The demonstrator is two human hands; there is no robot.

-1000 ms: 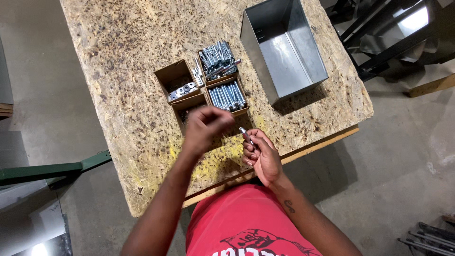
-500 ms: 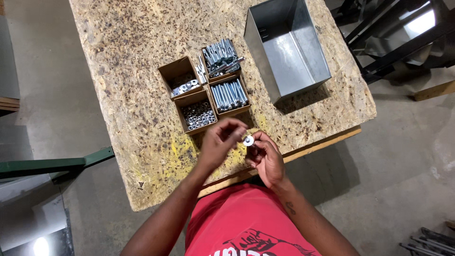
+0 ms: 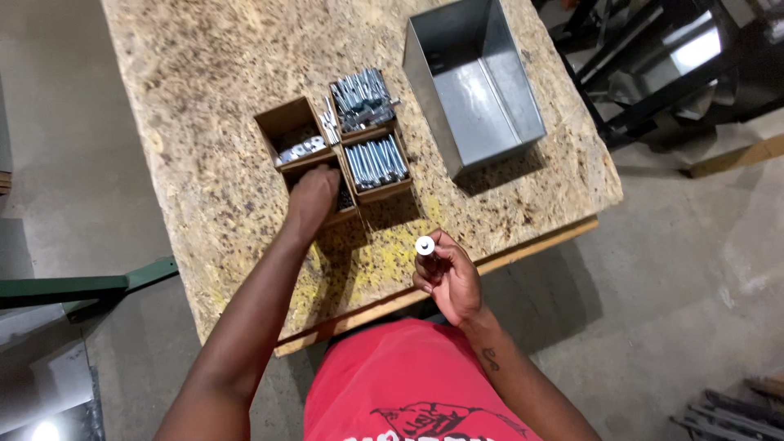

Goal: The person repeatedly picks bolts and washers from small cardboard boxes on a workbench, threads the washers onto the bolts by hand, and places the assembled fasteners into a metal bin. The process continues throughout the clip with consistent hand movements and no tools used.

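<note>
My right hand is above the table's near edge, closed around a bolt that has a round washer on its upright end. My left hand reaches into the near-left cardboard box, which holds small dark hardware; the fingers are hidden inside, so whether they grip anything cannot be made out. Around it are a box with flat metal pieces and two boxes of silver bolts.
The boxes stand on a chipboard table. An open grey metal bin lies at the back right. Dark metal frames stand on the concrete floor to the right, and a green beam lies to the left.
My left hand has left the right hand and moved forward into the near-left box. The right hand has stayed near the table edge, still holding the bolt with the washer on it.
</note>
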